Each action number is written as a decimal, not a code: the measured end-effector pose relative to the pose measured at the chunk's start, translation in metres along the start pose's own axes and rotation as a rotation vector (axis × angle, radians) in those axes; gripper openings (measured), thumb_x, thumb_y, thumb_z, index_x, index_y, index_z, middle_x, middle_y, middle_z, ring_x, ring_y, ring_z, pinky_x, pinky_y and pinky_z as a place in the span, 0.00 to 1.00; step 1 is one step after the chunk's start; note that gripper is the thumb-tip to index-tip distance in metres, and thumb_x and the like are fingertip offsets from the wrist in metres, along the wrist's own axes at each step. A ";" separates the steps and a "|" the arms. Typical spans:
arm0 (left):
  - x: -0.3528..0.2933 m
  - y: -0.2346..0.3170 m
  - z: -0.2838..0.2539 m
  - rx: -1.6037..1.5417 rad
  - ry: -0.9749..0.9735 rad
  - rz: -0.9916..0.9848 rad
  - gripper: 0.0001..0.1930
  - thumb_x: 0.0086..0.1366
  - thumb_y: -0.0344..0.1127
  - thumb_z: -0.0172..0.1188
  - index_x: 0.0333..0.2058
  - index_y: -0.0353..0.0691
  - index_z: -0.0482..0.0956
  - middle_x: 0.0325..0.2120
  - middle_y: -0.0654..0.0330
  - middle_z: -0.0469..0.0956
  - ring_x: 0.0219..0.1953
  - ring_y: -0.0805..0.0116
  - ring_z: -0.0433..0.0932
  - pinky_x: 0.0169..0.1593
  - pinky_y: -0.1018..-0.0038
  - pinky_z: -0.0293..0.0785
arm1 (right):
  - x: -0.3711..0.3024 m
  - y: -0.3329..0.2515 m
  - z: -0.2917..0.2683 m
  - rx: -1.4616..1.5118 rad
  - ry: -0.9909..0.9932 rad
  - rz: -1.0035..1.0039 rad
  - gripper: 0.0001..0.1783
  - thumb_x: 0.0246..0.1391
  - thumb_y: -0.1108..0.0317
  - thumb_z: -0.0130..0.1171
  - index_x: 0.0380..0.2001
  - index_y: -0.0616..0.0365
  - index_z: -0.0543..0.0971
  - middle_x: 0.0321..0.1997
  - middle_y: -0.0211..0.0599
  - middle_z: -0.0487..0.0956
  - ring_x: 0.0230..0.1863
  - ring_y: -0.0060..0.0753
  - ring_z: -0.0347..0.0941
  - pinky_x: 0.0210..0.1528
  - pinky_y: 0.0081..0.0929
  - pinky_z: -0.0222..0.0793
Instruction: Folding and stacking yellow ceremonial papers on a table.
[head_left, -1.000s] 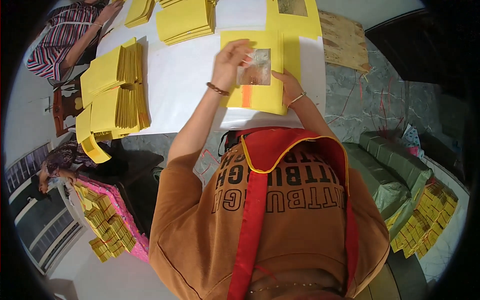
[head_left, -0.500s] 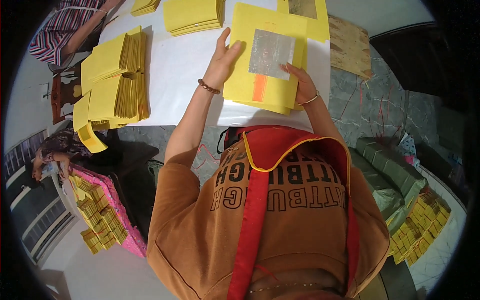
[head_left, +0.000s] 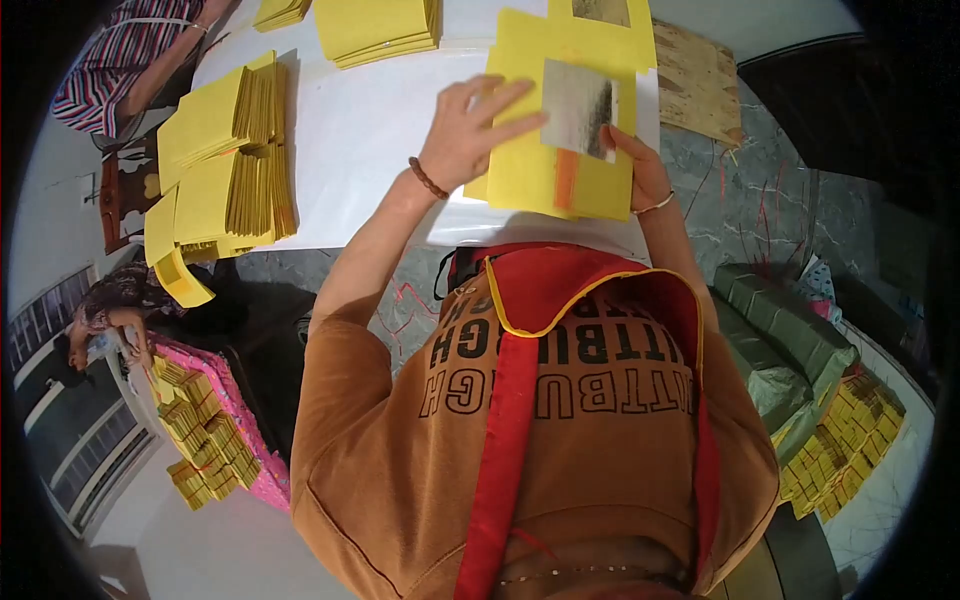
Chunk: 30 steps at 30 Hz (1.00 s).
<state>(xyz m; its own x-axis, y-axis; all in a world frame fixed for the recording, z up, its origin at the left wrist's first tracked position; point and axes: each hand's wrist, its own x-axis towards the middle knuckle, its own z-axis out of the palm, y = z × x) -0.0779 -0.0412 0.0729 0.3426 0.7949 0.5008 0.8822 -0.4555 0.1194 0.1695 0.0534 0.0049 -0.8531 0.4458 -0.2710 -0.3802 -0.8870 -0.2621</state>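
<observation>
A few overlapping sheets of yellow joss paper (head_left: 522, 180) lie at the near right part of the white-topped table (head_left: 350, 180). The top sheet bears a silver-grey foil square (head_left: 574, 112) with a dark patch along its right side and an orange strip (head_left: 565, 178) below. My right hand (head_left: 642, 172) grips the right edge of the sheets, its thumb on top at the foil and its other fingers hidden underneath. Over the left edge, my left hand (head_left: 468, 135) has its fingers apart and pointing toward the foil. Whether those fingertips touch the paper I cannot tell.
Stacks of folded yellow paper (head_left: 208, 195) stand along the table's left side, with another stack (head_left: 378, 30) farther back. A person in a striped sleeve (head_left: 130, 60) is at the far left. Green wrapped bundles (head_left: 770, 350) and a plywood board (head_left: 692, 85) are at the right.
My left hand has left the sheets' left edge and moved right over the paper, fingers spreading. The top sheet has shifted right with my right hand, and the foil shows a darker patch.
</observation>
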 end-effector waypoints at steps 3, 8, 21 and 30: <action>-0.027 0.011 0.013 -0.016 -0.036 0.045 0.19 0.48 0.33 0.55 0.43 0.54 0.74 0.46 0.63 0.69 0.44 0.61 0.66 0.44 0.69 0.60 | -0.019 0.011 0.032 -0.014 0.222 0.005 0.21 0.53 0.66 0.49 0.50 0.60 0.63 0.46 0.38 0.70 0.44 0.33 0.70 0.45 0.30 0.68; -0.064 0.031 0.028 -0.340 -0.074 -0.163 0.16 0.51 0.37 0.55 0.41 0.46 0.75 0.42 0.61 0.71 0.41 0.60 0.66 0.44 0.70 0.60 | -0.053 0.033 -0.006 -1.048 0.445 -0.488 0.29 0.48 0.70 0.52 0.55 0.58 0.58 0.53 0.42 0.65 0.51 0.41 0.64 0.52 0.32 0.60; -0.063 0.053 0.043 -0.598 -0.048 -0.728 0.09 0.56 0.36 0.51 0.32 0.36 0.73 0.30 0.53 0.73 0.36 0.56 0.68 0.37 0.67 0.62 | -0.027 0.039 -0.003 -1.394 0.424 -0.185 0.15 0.45 0.67 0.55 0.39 0.58 0.72 0.36 0.35 0.76 0.36 0.26 0.72 0.36 0.24 0.65; -0.043 0.038 0.054 -0.458 -0.192 -1.008 0.14 0.59 0.42 0.47 0.31 0.34 0.70 0.13 0.51 0.71 0.18 0.51 0.72 0.23 0.60 0.66 | -0.010 0.047 0.009 -1.252 0.562 -0.496 0.25 0.44 0.67 0.58 0.48 0.59 0.67 0.38 0.38 0.75 0.35 0.22 0.71 0.36 0.19 0.67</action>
<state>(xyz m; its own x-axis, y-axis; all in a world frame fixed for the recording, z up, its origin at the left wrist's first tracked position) -0.0413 -0.0706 0.0095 -0.3817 0.9138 -0.1387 0.5961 0.3580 0.7187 0.1567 0.0062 0.0038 -0.3686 0.9164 -0.1562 0.2164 -0.0789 -0.9731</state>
